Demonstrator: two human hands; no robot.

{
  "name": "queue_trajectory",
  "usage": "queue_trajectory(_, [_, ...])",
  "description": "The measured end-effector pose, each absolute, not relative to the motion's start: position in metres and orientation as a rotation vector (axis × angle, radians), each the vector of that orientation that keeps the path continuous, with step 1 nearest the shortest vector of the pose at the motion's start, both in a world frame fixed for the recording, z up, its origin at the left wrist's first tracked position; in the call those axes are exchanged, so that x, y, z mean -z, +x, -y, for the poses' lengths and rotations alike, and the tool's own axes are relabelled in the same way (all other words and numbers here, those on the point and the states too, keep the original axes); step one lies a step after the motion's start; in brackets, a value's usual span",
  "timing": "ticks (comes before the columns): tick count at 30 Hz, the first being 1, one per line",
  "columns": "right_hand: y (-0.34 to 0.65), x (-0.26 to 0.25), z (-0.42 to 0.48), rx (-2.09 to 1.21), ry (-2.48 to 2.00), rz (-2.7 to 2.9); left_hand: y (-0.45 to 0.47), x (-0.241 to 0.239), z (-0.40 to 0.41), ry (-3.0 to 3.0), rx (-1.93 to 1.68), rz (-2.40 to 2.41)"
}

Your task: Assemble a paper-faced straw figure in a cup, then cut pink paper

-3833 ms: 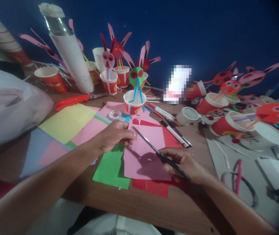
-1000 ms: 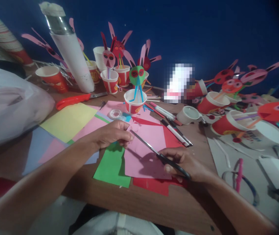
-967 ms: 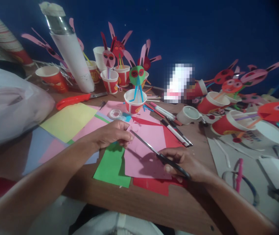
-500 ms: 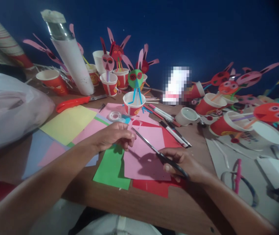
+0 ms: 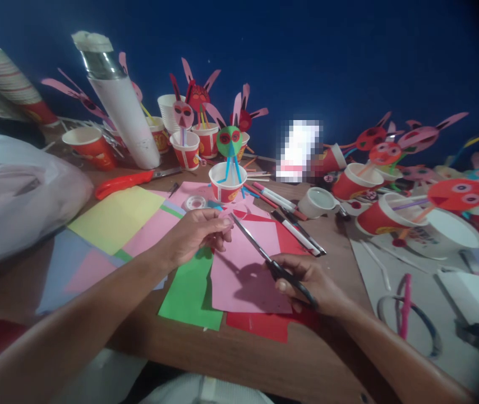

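My left hand (image 5: 197,233) is closed in a pinch on a small curled piece of pink paper (image 5: 239,210), held above the sheets. Black-handled scissors (image 5: 251,240) are gripped in my right hand (image 5: 313,280), with the blades pointing up and left. Their tips meet the pink piece close to my left fingertips; the blades look almost closed. Beneath both hands lies a pink sheet (image 5: 243,280), over green paper (image 5: 189,292) and red paper (image 5: 260,326).
A paper cup (image 5: 226,191) with a green paper face (image 5: 229,140) stands just behind. Markers (image 5: 298,235) lie to the right. Orange-handled scissors (image 5: 124,182), a yellow sheet (image 5: 119,216) and a plastic bag (image 5: 21,196) are leftward. More cup figures (image 5: 385,210) crowd the right.
The view has shifted slightly. The pink piece now shows more clearly between my left fingers and the scissor tips. Both hands keep nearly the same places.
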State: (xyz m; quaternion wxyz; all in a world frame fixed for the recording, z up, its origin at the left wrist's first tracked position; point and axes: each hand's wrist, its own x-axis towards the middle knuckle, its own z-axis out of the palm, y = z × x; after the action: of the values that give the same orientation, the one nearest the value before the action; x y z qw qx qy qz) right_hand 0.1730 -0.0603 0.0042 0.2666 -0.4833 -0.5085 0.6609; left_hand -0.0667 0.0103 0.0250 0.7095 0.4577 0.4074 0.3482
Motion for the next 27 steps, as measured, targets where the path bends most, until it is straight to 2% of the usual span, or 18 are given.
queue_trajectory(15, [0.1662,-0.0113,0.0606,-1.933,-1.249,1.249,-0.0667,-0.0266,-0.0098,1.026,-0.752,-0.897])
queue_trajectory(27, [0.1695,-0.0086,0.0607,-1.891,-1.239,1.351,-0.0668,-0.0282,-0.0095,1.043,-0.719,-0.920])
